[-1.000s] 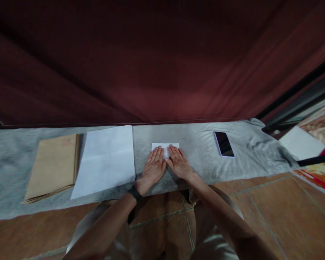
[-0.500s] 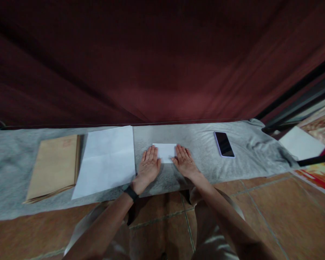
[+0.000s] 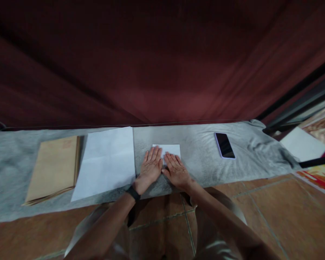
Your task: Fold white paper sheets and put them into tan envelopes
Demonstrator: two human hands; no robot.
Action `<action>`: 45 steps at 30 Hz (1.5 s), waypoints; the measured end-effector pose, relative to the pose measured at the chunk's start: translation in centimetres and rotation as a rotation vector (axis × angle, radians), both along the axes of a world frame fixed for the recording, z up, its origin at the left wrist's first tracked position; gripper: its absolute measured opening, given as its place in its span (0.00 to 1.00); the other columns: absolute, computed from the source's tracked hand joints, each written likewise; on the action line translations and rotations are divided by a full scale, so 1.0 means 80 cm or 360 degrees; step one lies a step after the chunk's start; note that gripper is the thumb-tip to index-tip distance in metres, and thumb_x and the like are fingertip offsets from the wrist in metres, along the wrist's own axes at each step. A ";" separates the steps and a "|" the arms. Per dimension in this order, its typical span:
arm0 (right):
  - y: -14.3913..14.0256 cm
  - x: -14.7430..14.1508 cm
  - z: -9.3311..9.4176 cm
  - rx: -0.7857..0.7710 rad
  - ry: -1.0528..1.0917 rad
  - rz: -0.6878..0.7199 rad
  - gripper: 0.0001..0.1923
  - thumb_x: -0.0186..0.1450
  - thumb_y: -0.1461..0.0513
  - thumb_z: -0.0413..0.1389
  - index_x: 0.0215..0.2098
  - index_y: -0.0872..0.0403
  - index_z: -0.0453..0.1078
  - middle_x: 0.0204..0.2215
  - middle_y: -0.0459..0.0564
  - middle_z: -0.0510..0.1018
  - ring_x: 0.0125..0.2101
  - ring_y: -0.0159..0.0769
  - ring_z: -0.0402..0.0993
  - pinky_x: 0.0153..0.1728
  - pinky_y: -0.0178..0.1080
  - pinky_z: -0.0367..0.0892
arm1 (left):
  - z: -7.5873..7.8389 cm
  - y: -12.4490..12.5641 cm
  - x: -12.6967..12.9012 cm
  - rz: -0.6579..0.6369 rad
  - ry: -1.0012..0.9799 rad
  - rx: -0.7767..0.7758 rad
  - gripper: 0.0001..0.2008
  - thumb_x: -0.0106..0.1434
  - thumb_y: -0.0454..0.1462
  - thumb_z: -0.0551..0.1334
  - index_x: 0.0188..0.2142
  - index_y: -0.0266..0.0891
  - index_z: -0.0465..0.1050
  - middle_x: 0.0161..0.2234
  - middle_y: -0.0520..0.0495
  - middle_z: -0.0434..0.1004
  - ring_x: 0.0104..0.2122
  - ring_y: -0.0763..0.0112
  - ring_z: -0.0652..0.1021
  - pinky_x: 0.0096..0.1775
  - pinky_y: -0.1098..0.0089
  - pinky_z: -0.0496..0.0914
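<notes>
A small white piece of paper (image 3: 171,148), perhaps folded, lies on the grey cloth in front of me. My left hand (image 3: 151,163) rests flat over its left end, fingers stretched out and pointing away from me. Beside it, my right hand (image 3: 176,172) lies palm down across the paper's lower right part, its fingers extended. The two hands nearly touch at the thumbs. Both cover much of the paper's near edge, so that part is hidden. A dark band (image 3: 133,193) circles my left wrist.
Left of my hands lie large white sheets (image 3: 108,162) and a stack of brown envelopes (image 3: 54,168). A phone in a lilac case (image 3: 224,145) lies to the right. Behind the grey cloth (image 3: 197,141) hangs a dark red curtain (image 3: 162,79); tiled floor (image 3: 271,206) shows below.
My right hand has slid left and slightly toward me, from the paper's right end to beside my left hand. The paper's right corner is now uncovered. My left hand has barely moved.
</notes>
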State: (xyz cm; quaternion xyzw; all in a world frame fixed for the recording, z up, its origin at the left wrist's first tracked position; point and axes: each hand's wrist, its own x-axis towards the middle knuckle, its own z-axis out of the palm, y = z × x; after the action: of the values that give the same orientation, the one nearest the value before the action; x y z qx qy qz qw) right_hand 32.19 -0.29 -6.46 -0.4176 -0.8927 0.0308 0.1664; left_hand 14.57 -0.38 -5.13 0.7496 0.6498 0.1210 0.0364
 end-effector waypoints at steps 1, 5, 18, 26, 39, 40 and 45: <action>-0.001 0.003 -0.001 0.0004 -0.0006 -0.0002 0.32 0.77 0.52 0.44 0.72 0.61 0.53 0.71 0.59 0.58 0.71 0.42 0.51 0.71 0.50 0.48 | 0.000 0.001 -0.001 0.0030 0.0006 -0.0001 0.29 0.74 0.39 0.44 0.72 0.34 0.54 0.72 0.40 0.54 0.72 0.57 0.53 0.70 0.49 0.49; -0.003 0.015 -0.002 0.0012 -0.0012 -0.0068 0.33 0.76 0.51 0.45 0.71 0.65 0.54 0.71 0.63 0.58 0.71 0.45 0.51 0.70 0.51 0.50 | 0.001 0.004 -0.007 0.0181 0.0022 -0.0046 0.30 0.73 0.39 0.44 0.72 0.31 0.52 0.72 0.38 0.53 0.72 0.57 0.54 0.71 0.51 0.49; 0.014 0.001 0.021 -0.0087 -0.0189 -0.0301 0.32 0.74 0.55 0.49 0.68 0.70 0.59 0.67 0.74 0.61 0.67 0.58 0.59 0.69 0.59 0.48 | 0.007 0.024 -0.028 0.0309 -0.0890 0.0067 0.26 0.65 0.37 0.57 0.63 0.35 0.69 0.55 0.37 0.78 0.54 0.54 0.76 0.57 0.53 0.71; 0.021 -0.006 0.032 -0.0090 -0.0351 -0.0095 0.23 0.71 0.66 0.51 0.64 0.64 0.67 0.65 0.69 0.67 0.63 0.52 0.68 0.63 0.51 0.62 | 0.000 0.036 -0.040 0.0664 -0.1875 -0.0096 0.25 0.55 0.36 0.65 0.54 0.39 0.74 0.43 0.46 0.79 0.32 0.70 0.78 0.35 0.69 0.74; 0.030 0.013 0.074 -0.0196 -0.0348 -0.0014 0.24 0.70 0.69 0.48 0.63 0.56 0.69 0.63 0.60 0.72 0.58 0.47 0.72 0.61 0.49 0.63 | 0.026 0.038 -0.043 0.0759 -0.2271 -0.0270 0.30 0.48 0.33 0.67 0.53 0.41 0.75 0.44 0.46 0.78 0.32 0.72 0.77 0.34 0.70 0.73; 0.033 0.016 0.078 -0.0200 -0.0318 -0.0029 0.24 0.70 0.69 0.48 0.62 0.54 0.70 0.60 0.60 0.75 0.55 0.47 0.74 0.59 0.48 0.65 | 0.028 0.038 -0.044 0.0746 -0.2247 -0.0262 0.28 0.49 0.34 0.66 0.53 0.40 0.76 0.45 0.45 0.78 0.34 0.70 0.78 0.36 0.69 0.74; 0.055 0.035 0.090 -0.0278 0.0318 -0.0240 0.19 0.74 0.63 0.45 0.55 0.51 0.75 0.48 0.54 0.82 0.45 0.42 0.79 0.49 0.41 0.71 | 0.048 0.037 -0.044 0.0566 -0.1980 -0.0026 0.26 0.53 0.32 0.60 0.52 0.43 0.78 0.58 0.45 0.74 0.56 0.59 0.74 0.55 0.61 0.70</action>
State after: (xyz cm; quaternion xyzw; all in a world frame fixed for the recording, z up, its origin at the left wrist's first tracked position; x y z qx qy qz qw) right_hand 35.00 4.12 0.74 -0.4911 -0.8318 0.1372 0.2194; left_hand 11.02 2.60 -1.27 0.4199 0.6225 0.5320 0.3914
